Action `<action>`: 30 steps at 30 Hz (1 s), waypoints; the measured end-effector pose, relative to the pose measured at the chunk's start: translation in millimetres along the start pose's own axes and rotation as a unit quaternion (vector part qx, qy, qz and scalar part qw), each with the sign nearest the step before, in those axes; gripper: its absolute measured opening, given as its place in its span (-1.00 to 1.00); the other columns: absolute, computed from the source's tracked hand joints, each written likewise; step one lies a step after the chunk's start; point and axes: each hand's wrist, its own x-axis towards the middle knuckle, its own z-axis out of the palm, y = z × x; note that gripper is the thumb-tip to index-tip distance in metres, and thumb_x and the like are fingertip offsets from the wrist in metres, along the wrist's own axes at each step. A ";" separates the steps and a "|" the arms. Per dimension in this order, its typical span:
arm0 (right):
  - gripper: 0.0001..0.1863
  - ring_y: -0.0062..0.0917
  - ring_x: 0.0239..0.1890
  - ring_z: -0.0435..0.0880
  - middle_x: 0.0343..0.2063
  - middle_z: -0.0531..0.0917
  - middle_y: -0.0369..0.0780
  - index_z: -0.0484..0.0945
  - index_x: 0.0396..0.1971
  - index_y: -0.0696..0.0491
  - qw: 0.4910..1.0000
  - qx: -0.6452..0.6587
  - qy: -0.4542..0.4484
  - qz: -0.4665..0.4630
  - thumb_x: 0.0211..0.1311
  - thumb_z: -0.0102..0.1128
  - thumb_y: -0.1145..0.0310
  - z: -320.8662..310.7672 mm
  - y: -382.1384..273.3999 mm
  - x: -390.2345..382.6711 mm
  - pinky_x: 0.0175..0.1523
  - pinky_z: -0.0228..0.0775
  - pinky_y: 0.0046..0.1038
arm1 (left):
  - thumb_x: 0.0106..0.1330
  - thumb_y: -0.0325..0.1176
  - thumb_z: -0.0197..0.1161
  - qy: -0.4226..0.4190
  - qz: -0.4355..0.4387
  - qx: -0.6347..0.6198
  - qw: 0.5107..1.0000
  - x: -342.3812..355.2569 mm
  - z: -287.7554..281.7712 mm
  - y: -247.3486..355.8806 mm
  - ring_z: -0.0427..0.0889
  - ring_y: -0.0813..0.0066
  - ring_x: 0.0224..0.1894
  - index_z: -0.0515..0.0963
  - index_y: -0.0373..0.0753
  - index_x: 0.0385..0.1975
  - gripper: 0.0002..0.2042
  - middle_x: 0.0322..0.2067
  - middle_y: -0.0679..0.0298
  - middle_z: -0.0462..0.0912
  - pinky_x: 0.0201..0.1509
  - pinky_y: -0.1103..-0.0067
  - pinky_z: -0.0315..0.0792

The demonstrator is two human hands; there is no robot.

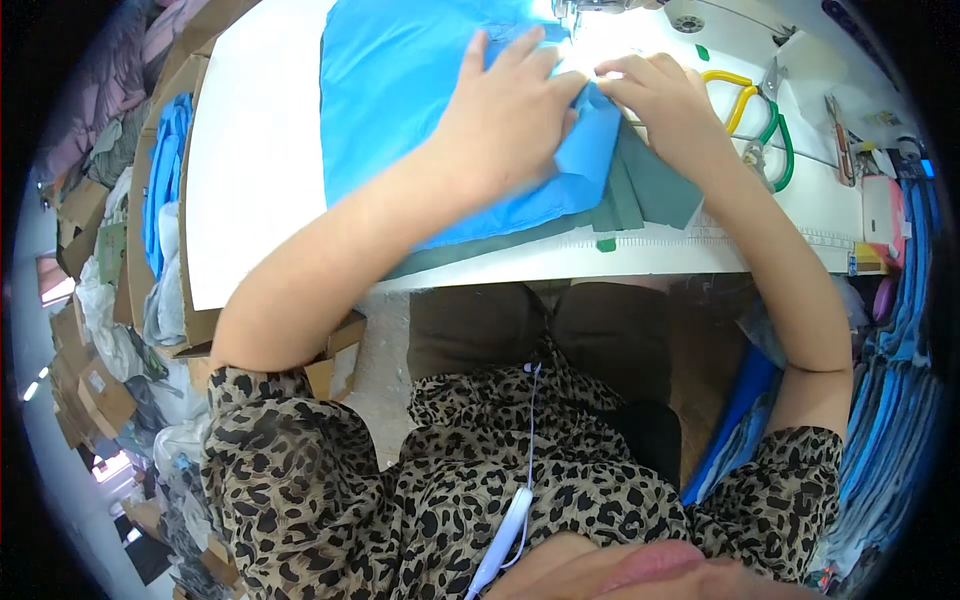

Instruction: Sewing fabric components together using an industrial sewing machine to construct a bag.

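My left hand (510, 115) rests on a bright blue fabric panel (385, 110), its fingers spread over the cloth below the sewing machine's needle area (575, 15). My right hand (668, 105) pinches the raised right edge of the blue fabric between thumb and fingers, close to my left hand. Part of the cloth is folded up there. Beneath the blue panel lies a grey-green fabric (655, 185), showing along its lower and right sides. Glare from the machine's light washes out the spot just beyond my hands.
Yellow-handled scissors (735, 100) and green-handled scissors (783, 150) lie right of my right hand, with thread snips (842, 140) farther right. A ruler strip (790, 237) runs along the white table's (255, 170) front. Cardboard boxes (105, 395) stand left; stacked blue fabric (900, 400) is at right.
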 end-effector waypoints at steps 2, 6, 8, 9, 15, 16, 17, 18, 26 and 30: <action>-0.76 -0.49 0.03 0.53 -0.05 0.59 -0.43 0.62 -0.18 -0.08 1.000 0.020 0.002 0.009 0.12 0.20 0.40 -2.0 -0.3 -2.7 0.08 0.35 -0.20 | 0.25 -0.47 0.17 0.037 -0.003 -0.075 0.997 -15.1 4.5 11.7 0.23 0.10 0.39 0.37 -0.17 0.19 -0.54 0.21 0.07 0.40 0.44 0.00 0.00; -0.59 -0.41 0.06 0.50 -0.01 0.56 -0.34 0.60 -0.18 -0.02 0.990 0.115 -0.032 -0.076 -0.15 0.34 0.52 -30.9 -9.6 -5.1 0.13 0.34 -0.27 | 0.21 -0.57 0.08 0.120 -0.029 -0.183 0.975 -29.7 13.3 13.1 0.31 0.05 0.33 0.36 -0.27 0.12 -0.58 0.11 0.04 0.46 0.42 0.06 0.07; -0.42 -0.37 0.09 0.48 -0.01 0.54 -0.31 0.59 -0.19 0.02 0.982 0.142 -0.082 -0.094 -0.43 0.44 0.62 -46.5 -15.1 -10.4 0.14 0.32 -0.33 | 0.21 -0.58 0.07 0.099 -0.040 -0.200 0.974 -27.5 12.9 11.2 0.32 0.04 0.33 0.36 -0.26 0.12 -0.58 0.12 0.06 0.48 0.43 0.08 0.06; -0.42 -0.37 0.09 0.48 -0.01 0.54 -0.31 0.59 -0.19 0.02 0.983 0.140 -0.082 -0.089 -0.43 0.44 0.62 -46.7 -13.5 -11.7 0.14 0.32 -0.33 | 0.21 -0.58 0.07 0.097 -0.036 -0.200 0.974 -26.9 12.4 11.3 0.32 0.04 0.33 0.36 -0.26 0.12 -0.58 0.12 0.06 0.48 0.43 0.08 0.06; -0.46 -0.40 0.08 0.48 -0.03 0.55 -0.30 0.58 -0.20 0.03 0.982 0.157 -0.024 -0.104 -0.38 0.42 0.60 -36.2 -9.0 -20.9 0.16 0.32 -0.34 | 0.23 -0.59 0.06 0.080 -0.041 -0.199 0.976 -25.9 12.3 11.6 0.32 0.06 0.34 0.36 -0.22 0.11 -0.59 0.15 0.07 0.47 0.44 0.10 0.06; -0.48 -0.40 0.08 0.48 -0.03 0.55 -0.30 0.57 -0.21 0.03 0.983 0.155 -0.022 -0.101 -0.36 0.42 0.60 -36.3 -9.7 -20.3 0.17 0.32 -0.34 | 0.24 -0.58 0.06 0.082 -0.041 -0.200 0.975 -26.3 11.6 11.4 0.32 0.06 0.34 0.37 -0.22 0.11 -0.60 0.16 0.07 0.47 0.44 0.10 0.06; -0.50 -0.41 0.08 0.48 -0.03 0.55 -0.30 0.57 -0.23 0.04 0.983 0.152 -0.020 -0.098 -0.35 0.41 0.60 -36.5 -10.4 -20.7 0.17 0.32 -0.34 | 0.24 -0.58 0.06 0.084 -0.042 -0.202 0.975 -26.6 11.2 11.7 0.32 0.07 0.34 0.37 -0.22 0.10 -0.61 0.16 0.07 0.46 0.44 0.10 0.06; -0.50 -0.41 0.08 0.48 -0.03 0.55 -0.30 0.57 -0.23 0.04 0.983 0.154 -0.020 -0.096 -0.35 0.41 0.60 -36.6 -11.0 -21.9 0.17 0.32 -0.34 | 0.24 -0.58 0.06 0.081 -0.041 -0.202 0.975 -26.8 10.9 12.5 0.32 0.07 0.34 0.37 -0.22 0.10 -0.61 0.16 0.07 0.46 0.44 0.10 0.06; -0.50 -0.36 0.08 0.48 0.00 0.55 -0.28 0.54 -0.25 0.05 0.984 0.158 -0.023 -0.083 -0.37 0.41 0.64 -35.7 -10.8 -20.7 0.18 0.33 -0.33 | 0.27 -0.55 0.07 0.079 -0.044 -0.201 0.975 -27.0 8.2 11.9 0.31 0.07 0.35 0.37 -0.21 0.11 -0.62 0.17 0.07 0.46 0.44 0.10 0.05; -0.50 -0.35 0.08 0.48 -0.01 0.55 -0.27 0.54 -0.25 0.06 0.983 0.166 -0.011 -0.083 -0.37 0.41 0.64 -35.6 -11.8 -21.2 0.18 0.33 -0.32 | 0.30 -0.54 0.06 0.071 -0.054 -0.204 0.975 -27.7 7.6 12.7 0.31 0.14 0.36 0.38 -0.15 0.16 -0.59 0.23 0.15 0.44 0.49 0.17 -0.01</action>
